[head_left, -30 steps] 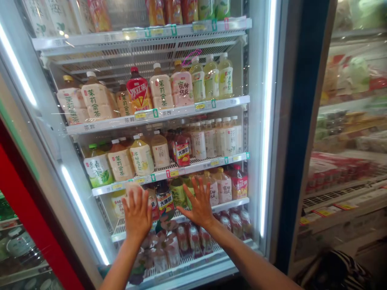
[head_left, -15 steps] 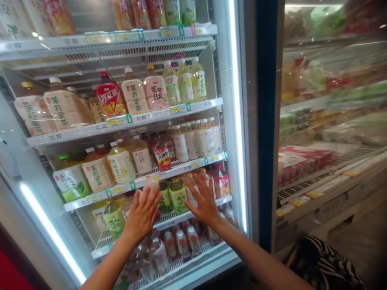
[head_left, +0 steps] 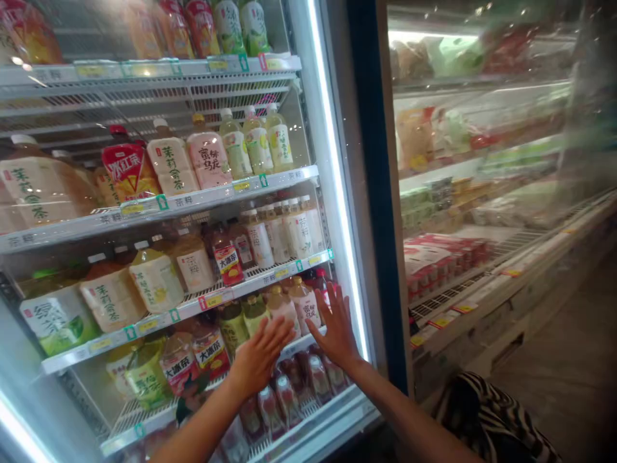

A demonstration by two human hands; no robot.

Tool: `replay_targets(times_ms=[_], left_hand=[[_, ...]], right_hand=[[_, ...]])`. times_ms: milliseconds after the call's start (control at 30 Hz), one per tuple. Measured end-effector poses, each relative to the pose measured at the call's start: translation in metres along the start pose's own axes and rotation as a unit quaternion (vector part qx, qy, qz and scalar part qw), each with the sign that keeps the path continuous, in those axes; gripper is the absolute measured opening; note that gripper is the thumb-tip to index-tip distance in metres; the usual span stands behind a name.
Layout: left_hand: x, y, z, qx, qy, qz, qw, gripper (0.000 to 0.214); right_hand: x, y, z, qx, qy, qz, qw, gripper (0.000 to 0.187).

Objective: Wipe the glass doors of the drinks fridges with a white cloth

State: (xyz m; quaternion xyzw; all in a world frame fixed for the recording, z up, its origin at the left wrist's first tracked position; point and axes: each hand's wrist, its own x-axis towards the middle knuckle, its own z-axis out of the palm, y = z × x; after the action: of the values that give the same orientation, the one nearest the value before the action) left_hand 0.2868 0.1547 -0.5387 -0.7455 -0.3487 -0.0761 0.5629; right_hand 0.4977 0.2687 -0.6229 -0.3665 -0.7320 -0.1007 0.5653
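Observation:
Both my hands are raised in front of a tall lit drinks fridge (head_left: 332, 128), seemingly at its glass. My left hand (head_left: 260, 357) is open, palm forward, fingers stretched and close together. It covers part of the lower shelves, near a green-labelled bottle (head_left: 254, 313). My right hand (head_left: 336, 331) is open with fingers spread, beside a pale pink-labelled bottle (head_left: 304, 305) near the fridge's right side. Neither hand holds anything. Whether the palms touch the glass, I cannot tell.
Shelves hold tea bottles, among them a red-labelled bottle (head_left: 128, 168) and a large green-and-white bottle (head_left: 60, 315). Right of the dark blue fridge edge (head_left: 373, 193) stands a chilled display with red-and-white packs (head_left: 434, 257). A zebra-striped cloth (head_left: 506, 418) shows at the lower right.
The view has turned right, so the fridge sits further left and more of the display shows. My left hand has moved closer to my right hand. Both stay open.

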Motion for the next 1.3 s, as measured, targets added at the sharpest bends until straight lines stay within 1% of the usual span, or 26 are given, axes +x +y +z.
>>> replay_targets(times_ms=[67, 133, 233, 300, 333, 367, 433, 500, 567, 633, 667, 700, 733, 767, 800, 833, 900, 933, 1000, 1033, 1100, 1167, 1200, 1233, 1267, 1300], left_hand=[[0.002, 0.007, 0.005, -0.012, -0.005, 0.067, 0.998, 0.064], [0.031, -0.018, 0.009, -0.011, -0.015, 0.074, 0.997, 0.063], [0.099, -0.070, 0.012, 0.010, -0.020, -0.013, 1.000, 0.067], [0.124, -0.080, 0.012, 0.021, -0.016, -0.062, 0.998, 0.069], [0.123, -0.076, 0.012, 0.024, -0.015, -0.066, 0.997, 0.069], [0.113, -0.066, 0.011, 0.024, -0.015, -0.053, 0.998, 0.067], [0.073, -0.045, 0.007, 0.018, -0.017, 0.012, 1.000, 0.062], [0.028, -0.042, -0.003, 0.009, -0.022, 0.086, 0.996, 0.057], [0.000, -0.074, -0.021, 0.010, -0.041, 0.099, 0.994, 0.058], [-0.007, -0.132, -0.045, 0.020, -0.061, 0.061, 0.996, 0.063], [-0.006, -0.163, -0.058, 0.027, -0.065, 0.021, 0.997, 0.066], [-0.005, -0.190, -0.069, 0.036, -0.061, -0.062, 0.996, 0.068], [-0.007, -0.210, -0.078, 0.046, -0.043, -0.147, 0.987, 0.068], [-0.014, -0.220, -0.085, 0.054, -0.019, -0.217, 0.975, 0.069], [-0.027, -0.220, -0.089, 0.058, -0.004, -0.268, 0.962, 0.070], [-0.046, -0.211, -0.090, 0.058, 0.004, -0.291, 0.955, 0.070], [-0.097, -0.177, -0.089, 0.047, -0.015, -0.258, 0.965, 0.073], [-0.124, -0.160, -0.088, 0.033, -0.028, -0.213, 0.976, 0.072], [-0.169, -0.144, -0.089, 0.016, -0.050, -0.147, 0.988, 0.065], [-0.183, -0.149, -0.093, 0.013, -0.057, -0.140, 0.988, 0.064], [-0.193, -0.182, -0.104, 0.019, -0.064, -0.177, 0.982, 0.066], [-0.185, -0.222, -0.116, 0.045, -0.040, -0.291, 0.955, 0.069], [-0.180, -0.235, -0.119, 0.055, -0.025, -0.337, 0.940, 0.071], [-0.176, -0.240, -0.120, 0.063, -0.010, -0.365, 0.929, 0.072], [-0.175, -0.235, -0.118, 0.067, 0.002, -0.377, 0.924, 0.073], [-0.177, -0.221, -0.114, 0.066, 0.010, -0.369, 0.927, 0.073]], right_hand=[[0.000, 0.006, -0.003, -0.001, -0.004, -0.008, 1.000, 0.080], [0.016, 0.011, -0.008, -0.004, 0.016, -0.003, 1.000, 0.080], [0.053, 0.011, -0.013, -0.004, 0.051, 0.006, 0.999, 0.080], [0.067, 0.005, -0.013, 0.004, 0.057, 0.000, 0.998, 0.078], [0.068, 0.001, -0.013, 0.009, 0.056, -0.006, 0.998, 0.078], [0.065, -0.004, -0.011, 0.013, 0.052, -0.013, 0.998, 0.078], [0.051, -0.010, -0.008, 0.018, 0.030, -0.036, 0.999, 0.078], [0.039, -0.014, -0.006, 0.019, 0.001, -0.058, 0.998, 0.079], [0.038, -0.016, -0.006, 0.018, -0.009, -0.072, 0.997, 0.078], [0.050, -0.021, -0.006, 0.017, 0.003, -0.075, 0.997, 0.078], [0.057, -0.026, -0.006, 0.018, 0.015, -0.074, 0.997, 0.077], [0.063, -0.032, -0.005, 0.020, 0.026, -0.068, 0.997, 0.078], [0.067, -0.039, -0.002, 0.024, 0.037, -0.059, 0.997, 0.078], [0.067, -0.047, 0.001, 0.029, 0.044, -0.049, 0.997, 0.078], [0.063, -0.056, 0.005, 0.034, 0.047, -0.041, 0.997, 0.077], [0.058, -0.064, 0.009, 0.037, 0.046, -0.037, 0.998, 0.078], [0.045, -0.080, 0.017, 0.040, 0.035, -0.038, 0.998, 0.078], [0.041, -0.087, 0.020, 0.039, 0.031, -0.041, 0.998, 0.079], [0.044, -0.100, 0.024, 0.038, 0.031, -0.044, 0.998, 0.080], [0.051, -0.107, 0.025, 0.038, 0.037, -0.044, 0.998, 0.080], [0.070, -0.120, 0.026, 0.040, 0.053, -0.039, 0.997, 0.080], [0.087, -0.136, 0.027, 0.041, 0.068, -0.030, 0.996, 0.080], [0.091, -0.144, 0.029, 0.040, 0.071, -0.026, 0.996, 0.081], [0.092, -0.152, 0.030, 0.039, 0.073, -0.024, 0.996, 0.081], [0.091, -0.160, 0.032, 0.037, 0.072, -0.025, 0.996, 0.081], [0.088, -0.167, 0.034, 0.036, 0.068, -0.028, 0.997, 0.082]])
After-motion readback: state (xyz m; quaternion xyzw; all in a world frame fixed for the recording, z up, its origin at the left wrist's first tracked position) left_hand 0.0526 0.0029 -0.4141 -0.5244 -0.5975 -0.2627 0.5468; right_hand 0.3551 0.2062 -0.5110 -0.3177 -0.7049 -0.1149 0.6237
